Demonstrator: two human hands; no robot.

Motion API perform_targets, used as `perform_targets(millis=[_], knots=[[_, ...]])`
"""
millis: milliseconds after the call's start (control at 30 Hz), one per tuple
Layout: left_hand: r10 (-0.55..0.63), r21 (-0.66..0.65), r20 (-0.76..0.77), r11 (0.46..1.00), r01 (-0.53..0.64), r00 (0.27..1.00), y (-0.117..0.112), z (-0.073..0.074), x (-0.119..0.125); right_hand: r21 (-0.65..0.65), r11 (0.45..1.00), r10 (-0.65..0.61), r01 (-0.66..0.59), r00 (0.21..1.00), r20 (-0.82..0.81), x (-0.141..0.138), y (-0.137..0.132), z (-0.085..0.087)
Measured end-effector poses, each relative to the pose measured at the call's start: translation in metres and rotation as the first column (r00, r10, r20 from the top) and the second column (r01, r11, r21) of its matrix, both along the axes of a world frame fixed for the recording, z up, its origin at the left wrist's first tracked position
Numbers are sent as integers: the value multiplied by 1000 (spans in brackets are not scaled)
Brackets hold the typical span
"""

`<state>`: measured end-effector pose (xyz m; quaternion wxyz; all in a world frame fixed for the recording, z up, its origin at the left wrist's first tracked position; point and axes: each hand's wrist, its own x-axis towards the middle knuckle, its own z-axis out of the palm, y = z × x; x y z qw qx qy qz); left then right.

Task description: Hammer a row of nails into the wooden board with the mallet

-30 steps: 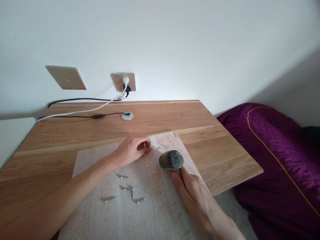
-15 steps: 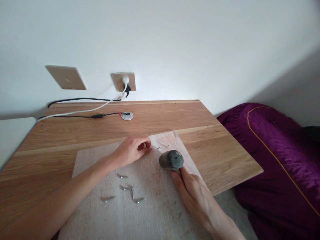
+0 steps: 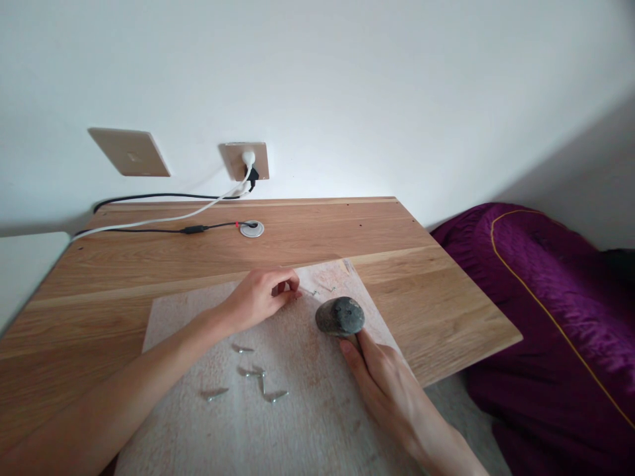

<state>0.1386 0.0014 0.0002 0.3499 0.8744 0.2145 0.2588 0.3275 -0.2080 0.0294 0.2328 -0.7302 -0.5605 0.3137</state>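
My right hand (image 3: 381,370) is closed round the handle of a mallet with a dark, rounded, worn head (image 3: 342,316), held above the right part of a pale board (image 3: 307,410). My left hand (image 3: 268,294) rests over the far part of the board, thumb and fingertips pinched close to its surface; whatever lies between them is too small to make out. Just right of those fingertips, a small silver nail (image 3: 314,293) and another nail (image 3: 333,289) appear to stand in the board. Several loose nails (image 3: 262,382) lie nearer to me, below my left forearm.
The board lies on a wooden desk (image 3: 446,311) against a white wall. Behind are a wall socket (image 3: 258,155) with plugs, a white cable (image 3: 173,217), a black cable (image 3: 149,230) and a round cable grommet (image 3: 252,229). Purple fabric (image 3: 520,317) bulges up beyond the desk's right edge.
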Motion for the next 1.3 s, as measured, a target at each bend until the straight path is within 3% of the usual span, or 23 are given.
perform_targets(millis=[200,767,1067,1300], knots=[[-4,-2,-59,1000,4,998,0,1,0,7,1000,25,-24,999,-27,1,-1,1],[-29,54,-23,998,30,999,1,-4,0,-13,1000,10,-11,1000,-17,0,0,2],[-60,172,-40,983,66,997,-1,-5,0,-10,1000,3,-3,1000,-22,0,2,2],[-55,158,-29,986,59,998,-2,-4,0,-4,1000,2,-2,1000,-15,1,1,0]])
